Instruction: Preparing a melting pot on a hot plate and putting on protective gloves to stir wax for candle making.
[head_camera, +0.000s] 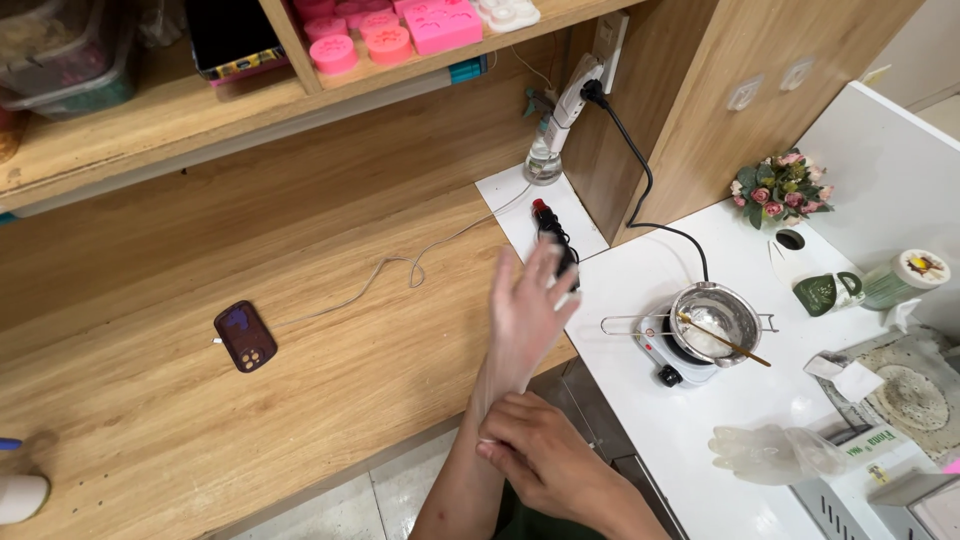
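My left hand (528, 305) is raised over the edge of the wooden desk (300, 400), fingers stretched and slightly apart, covered by a thin clear glove (512, 345). My right hand (535, 455) sits just below it and pinches the glove's cuff at the left wrist. A second clear glove (770, 455) lies loose on the white table (650, 420) to the right.
A small metal pot (715, 318) with a wooden stick rests on a white hotplate (668, 360), its black cord running up to a wall socket. A dark phone (245, 336) on a cable lies on the desk. Flowers (780, 190), a green mug (828, 292) and pink moulds (400, 30) are nearby.
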